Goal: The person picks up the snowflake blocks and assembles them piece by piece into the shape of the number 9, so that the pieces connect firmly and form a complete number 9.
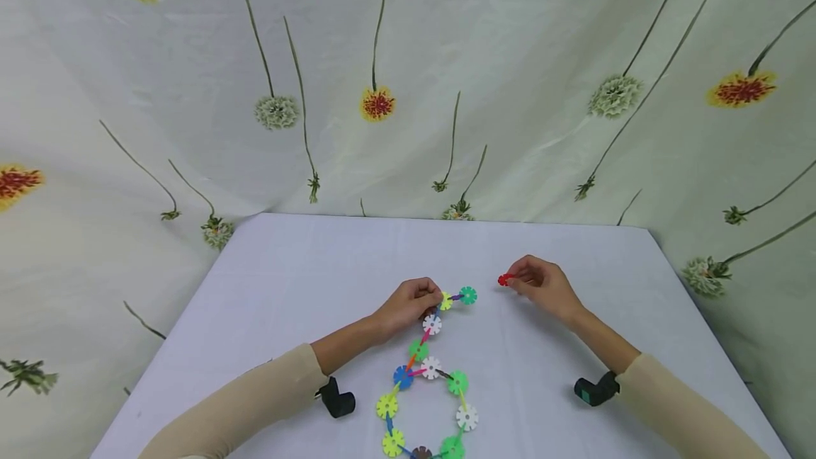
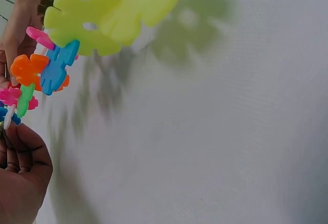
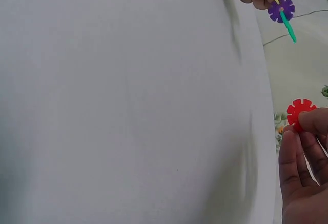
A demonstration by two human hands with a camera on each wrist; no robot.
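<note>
My left hand [image 1: 408,307] pinches the upper end of a chain of notched plastic discs, close to a yellow disc [image 1: 447,301]. Beyond the fingers a purple disc [image 3: 275,14] and a teal-green disc [image 1: 468,295] stick out to the right. Below the hand, the chain runs through a white disc [image 1: 432,324] and a green disc [image 1: 418,350] to a loop joined at a blue disc [image 1: 403,377]. Between thumb and fingers, my right hand [image 1: 545,291] holds a red notched disc [image 3: 295,114], apart from the chain.
Both hands work above a white-covered table [image 1: 306,253]. Behind it hangs a flower-printed cloth [image 1: 510,55]. A black wrist device [image 1: 336,399] shows at the left sleeve, another black device [image 1: 596,389] at the right sleeve. The loop's near side runs out of the head view.
</note>
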